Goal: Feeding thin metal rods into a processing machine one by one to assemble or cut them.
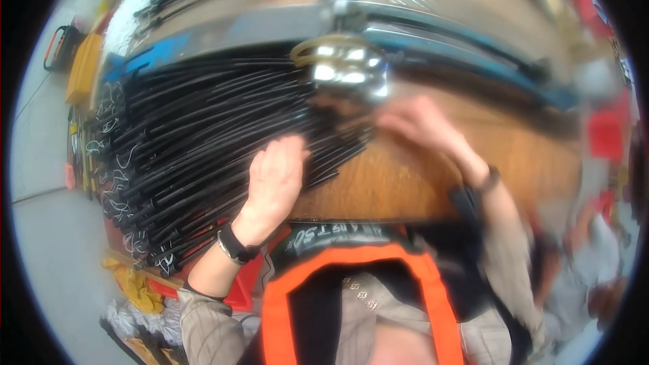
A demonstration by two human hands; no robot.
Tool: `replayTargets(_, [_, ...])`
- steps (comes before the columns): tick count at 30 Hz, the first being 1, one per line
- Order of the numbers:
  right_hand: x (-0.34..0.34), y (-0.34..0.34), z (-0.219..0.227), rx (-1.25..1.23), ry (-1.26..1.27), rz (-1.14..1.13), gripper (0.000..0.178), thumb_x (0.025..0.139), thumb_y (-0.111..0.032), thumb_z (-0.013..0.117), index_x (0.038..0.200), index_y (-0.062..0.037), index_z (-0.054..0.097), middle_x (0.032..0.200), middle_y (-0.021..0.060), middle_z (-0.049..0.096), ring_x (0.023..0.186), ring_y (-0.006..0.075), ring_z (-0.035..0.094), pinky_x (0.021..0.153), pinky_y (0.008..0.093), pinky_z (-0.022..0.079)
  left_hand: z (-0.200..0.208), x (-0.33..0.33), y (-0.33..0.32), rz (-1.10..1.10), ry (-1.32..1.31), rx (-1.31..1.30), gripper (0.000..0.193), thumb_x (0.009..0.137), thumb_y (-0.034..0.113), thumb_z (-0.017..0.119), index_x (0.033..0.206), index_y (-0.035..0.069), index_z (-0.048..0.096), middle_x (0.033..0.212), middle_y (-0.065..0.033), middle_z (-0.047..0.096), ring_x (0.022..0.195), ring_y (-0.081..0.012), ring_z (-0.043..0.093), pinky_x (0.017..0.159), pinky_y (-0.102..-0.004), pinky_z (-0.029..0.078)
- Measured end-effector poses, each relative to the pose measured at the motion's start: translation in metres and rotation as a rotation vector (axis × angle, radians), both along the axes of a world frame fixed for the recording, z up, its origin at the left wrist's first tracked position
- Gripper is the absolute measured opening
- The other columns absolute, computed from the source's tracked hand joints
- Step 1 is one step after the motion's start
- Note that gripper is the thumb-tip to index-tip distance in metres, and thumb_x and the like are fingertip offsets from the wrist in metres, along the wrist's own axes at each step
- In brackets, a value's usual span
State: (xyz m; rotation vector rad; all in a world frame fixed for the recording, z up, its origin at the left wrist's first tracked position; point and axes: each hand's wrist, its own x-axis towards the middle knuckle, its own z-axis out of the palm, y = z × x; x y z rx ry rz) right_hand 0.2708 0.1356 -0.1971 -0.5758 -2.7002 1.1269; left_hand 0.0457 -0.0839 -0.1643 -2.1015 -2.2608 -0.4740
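Note:
A large bundle of thin black rods (pixel 196 118) lies across the left part of the wooden table (pixel 527 162), with thin white wire loops at the left ends. Over the rods' right part is my left hand (pixel 276 174), back up, fingers together and bent; what is under the fingers is hidden. My right hand (pixel 422 124), smeared by motion, hovers over the wood to the right of the rod ends. Just beyond it stands a machine with a shiny metal housing (pixel 348 71), blurred, its lower part hard to make out.
Behind the machine runs a blue-grey rail (pixel 466 47). A yellow box (pixel 84 67) stands at far left, above the grey floor (pixel 51 230). Below the rods are a red bin (pixel 247 284) and a crumpled yellow bag (pixel 138 284). Red items (pixel 606 133) show blurred at right.

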Motion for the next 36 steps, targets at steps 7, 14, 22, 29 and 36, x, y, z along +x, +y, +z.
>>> replayTargets(7, [0.024, -0.01, -0.014, -0.022, 0.267, -0.017, 0.025, 0.094, -0.016, 0.071, 0.117, -0.007, 0.073, 0.085, 0.0142, 0.071, 0.076, 0.0287, 0.069, 0.074, 0.0403, 0.055, 0.015, 0.023, 0.014, -0.15, -0.082, -0.009, 0.011, 0.09, 0.012, 0.067, 0.099, 0.009, 0.061, 0.079, -0.0051, 0.056, 0.073, -0.0241, 0.061, 0.057, -0.0369, 0.052])
replayTargets(14, [0.035, -0.038, -0.005, 0.184, 0.383, 0.092, 0.065, 0.077, 0.005, 0.069, 0.14, -0.0052, 0.056, 0.109, 0.0181, 0.068, 0.101, 0.0358, 0.065, 0.085, 0.0422, 0.055, 0.032, 0.033, 0.017, -0.247, 0.004, -0.22, 0.012, 0.087, 0.01, 0.064, 0.098, 0.009, 0.059, 0.081, -0.0063, 0.058, 0.078, -0.025, 0.064, 0.06, -0.0397, 0.054])
replayTargets(22, [0.131, 0.041, 0.008, 0.707, 0.372, -0.567, 0.058, 0.081, -0.026, 0.082, 0.132, -0.0069, 0.061, 0.097, 0.0131, 0.069, 0.084, 0.0311, 0.068, 0.075, 0.0398, 0.056, 0.139, 0.038, 0.112, -0.433, 0.187, 0.105, 0.035, 0.085, 0.008, 0.071, 0.12, 0.013, 0.071, 0.078, -0.0131, 0.06, 0.066, -0.0338, 0.061, 0.057, -0.0458, 0.05])
replayTargets(29, [0.181, 0.094, 0.007, 0.778, 0.42, -0.772, 0.031, 0.08, -0.033, 0.085, 0.098, -0.011, 0.073, 0.079, 0.0081, 0.069, 0.07, 0.0235, 0.067, 0.062, 0.035, 0.054, 0.139, 0.057, 0.201, -0.687, 0.297, 0.119, 0.051, 0.081, -0.002, 0.061, 0.131, 0.004, 0.06, 0.085, -0.0121, 0.056, 0.08, -0.032, 0.059, 0.069, -0.0438, 0.05])
replayTargets(36, [0.182, 0.104, 0.02, 0.798, 0.396, -0.909, 0.025, 0.082, -0.036, 0.08, 0.086, -0.012, 0.073, 0.081, 0.0087, 0.07, 0.077, 0.0275, 0.07, 0.065, 0.0385, 0.056, 0.137, 0.063, 0.213, -0.696, 0.247, 0.041, 0.051, 0.08, -0.004, 0.059, 0.129, 0.008, 0.062, 0.083, -0.0128, 0.055, 0.08, -0.0332, 0.06, 0.07, -0.0437, 0.051])
